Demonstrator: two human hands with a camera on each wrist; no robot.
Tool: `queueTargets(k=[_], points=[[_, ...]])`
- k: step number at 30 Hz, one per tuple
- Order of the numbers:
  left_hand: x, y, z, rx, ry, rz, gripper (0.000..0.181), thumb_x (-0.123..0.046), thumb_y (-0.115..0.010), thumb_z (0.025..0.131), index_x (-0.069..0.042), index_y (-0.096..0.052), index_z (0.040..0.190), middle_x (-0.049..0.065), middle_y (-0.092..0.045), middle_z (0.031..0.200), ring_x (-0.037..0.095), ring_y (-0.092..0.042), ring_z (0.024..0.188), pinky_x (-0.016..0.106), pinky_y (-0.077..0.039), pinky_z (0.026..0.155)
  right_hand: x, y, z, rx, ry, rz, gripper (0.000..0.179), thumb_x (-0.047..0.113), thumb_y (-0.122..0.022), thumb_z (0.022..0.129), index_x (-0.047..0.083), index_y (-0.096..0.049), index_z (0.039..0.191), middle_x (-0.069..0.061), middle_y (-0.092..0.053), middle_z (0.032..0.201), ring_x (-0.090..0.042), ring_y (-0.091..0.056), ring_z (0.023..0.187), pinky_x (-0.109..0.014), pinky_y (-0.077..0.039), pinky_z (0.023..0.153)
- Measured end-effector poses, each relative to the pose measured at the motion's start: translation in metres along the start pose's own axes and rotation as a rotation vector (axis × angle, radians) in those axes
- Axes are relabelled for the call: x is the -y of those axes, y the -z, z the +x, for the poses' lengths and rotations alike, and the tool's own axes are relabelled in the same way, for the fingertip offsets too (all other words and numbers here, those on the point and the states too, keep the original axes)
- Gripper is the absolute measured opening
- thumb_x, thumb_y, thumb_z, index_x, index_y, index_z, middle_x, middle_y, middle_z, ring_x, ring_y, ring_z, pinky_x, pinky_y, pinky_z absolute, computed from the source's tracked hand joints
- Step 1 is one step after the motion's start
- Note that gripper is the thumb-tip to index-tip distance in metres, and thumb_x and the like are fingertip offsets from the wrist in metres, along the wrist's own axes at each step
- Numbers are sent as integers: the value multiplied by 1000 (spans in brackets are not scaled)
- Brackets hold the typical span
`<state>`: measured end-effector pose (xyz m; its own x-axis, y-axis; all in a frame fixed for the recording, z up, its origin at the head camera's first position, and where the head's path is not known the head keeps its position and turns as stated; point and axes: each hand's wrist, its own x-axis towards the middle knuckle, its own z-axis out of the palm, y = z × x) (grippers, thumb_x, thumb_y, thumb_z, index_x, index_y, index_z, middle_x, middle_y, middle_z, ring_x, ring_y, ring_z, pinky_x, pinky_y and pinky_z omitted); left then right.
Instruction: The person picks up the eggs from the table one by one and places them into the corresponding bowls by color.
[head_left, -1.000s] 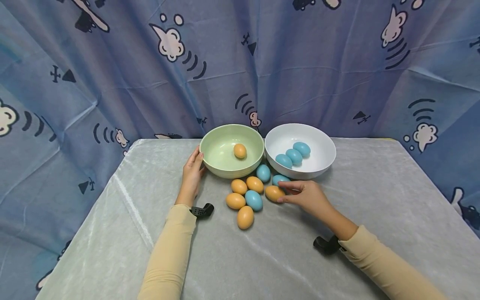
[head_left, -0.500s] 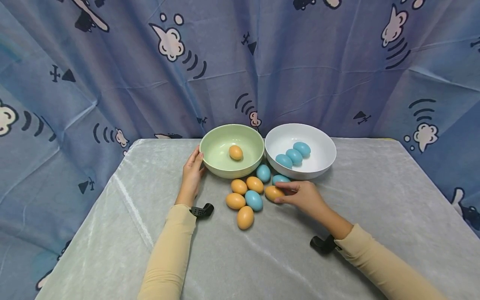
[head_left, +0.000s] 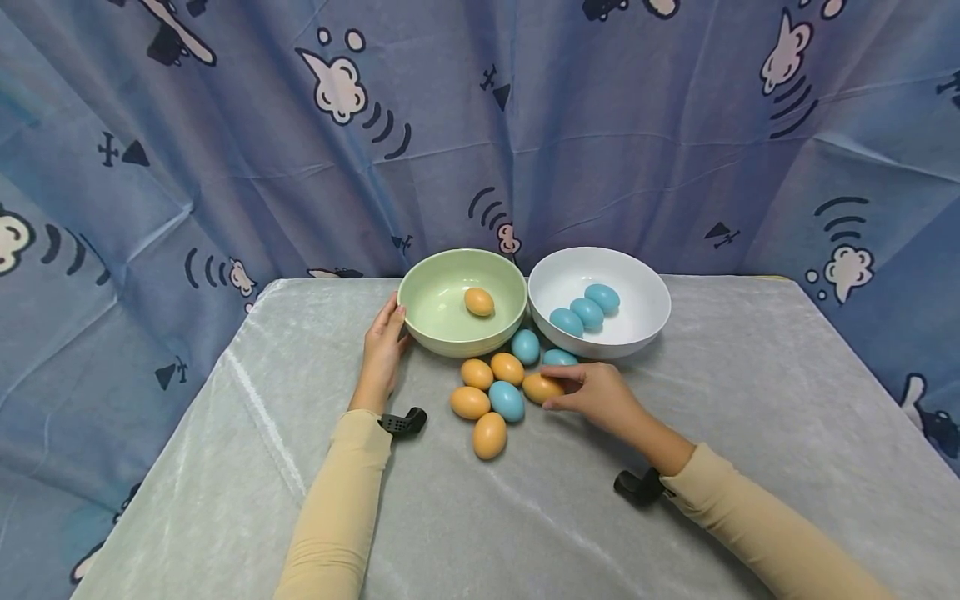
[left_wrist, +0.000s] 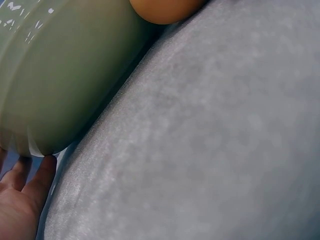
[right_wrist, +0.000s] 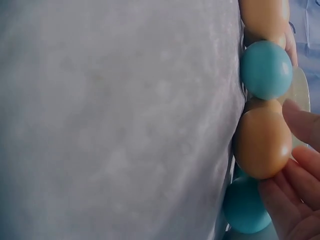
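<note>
My right hand (head_left: 603,400) pinches an orange egg (head_left: 542,388) between thumb and fingers, low at the right side of a small group of eggs. In the right wrist view the thumb stands on one side of this egg (right_wrist: 264,142) and the fingertips on the other. A blue egg (head_left: 559,357) lies just behind it, partly hidden by the fingers. My left hand (head_left: 382,354) rests against the left side of the green bowl (head_left: 427,329), fingers extended. The left wrist view shows fingertips at the bowl's wall (left_wrist: 65,85). One orange egg (head_left: 479,302) lies inside that bowl.
Beside the green bowl stands a white bowl (head_left: 645,308) with several blue eggs (head_left: 587,313). In front of the bowls lie several orange eggs (head_left: 470,402) and two blue eggs, one (head_left: 507,402) among them. A patterned curtain (head_left: 450,125) hangs behind the grey-covered table (head_left: 247,467).
My right hand has shifted slightly left, and the orange egg in its fingers has moved left too. The egg in the green bowl rolled left, then back right. My left hand stays put.
</note>
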<state>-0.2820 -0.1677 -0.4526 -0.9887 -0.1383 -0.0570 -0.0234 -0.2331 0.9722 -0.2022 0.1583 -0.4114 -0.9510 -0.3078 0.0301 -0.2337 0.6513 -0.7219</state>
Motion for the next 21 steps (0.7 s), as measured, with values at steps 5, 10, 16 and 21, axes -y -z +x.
queueTargets(k=[5,10,16,21], points=[[2,1,1,8,-11,-8,55,-35,-51,105,-21,-35,156,-4,-34,162,13,-35,147,42,-34,120,2,0,0,9,11,-11,49,21,-87,76,8,-73,121,-10,-73,119,-24,-67,110,-33,-57,87],[2,1,1,5,-10,2,55,-36,-51,105,-22,-35,156,-5,-34,162,13,-35,147,41,-34,120,4,-1,1,17,35,-41,49,18,-86,77,7,-72,122,-11,-72,120,-20,-65,103,-23,-53,80],[0,1,0,12,2,1,55,-37,-50,105,-24,-34,156,-6,-32,162,13,-34,148,41,-33,121,5,-4,1,24,50,-74,47,13,-85,77,5,-72,121,-12,-74,117,-15,-63,94,-21,-52,76],[-1,1,-1,24,-2,4,56,-37,-49,105,-24,-32,157,-6,-30,163,14,-31,149,42,-30,122,6,-6,2,21,68,-90,47,10,-85,76,2,-72,120,-14,-74,113,-14,-59,86,-23,-51,73]])
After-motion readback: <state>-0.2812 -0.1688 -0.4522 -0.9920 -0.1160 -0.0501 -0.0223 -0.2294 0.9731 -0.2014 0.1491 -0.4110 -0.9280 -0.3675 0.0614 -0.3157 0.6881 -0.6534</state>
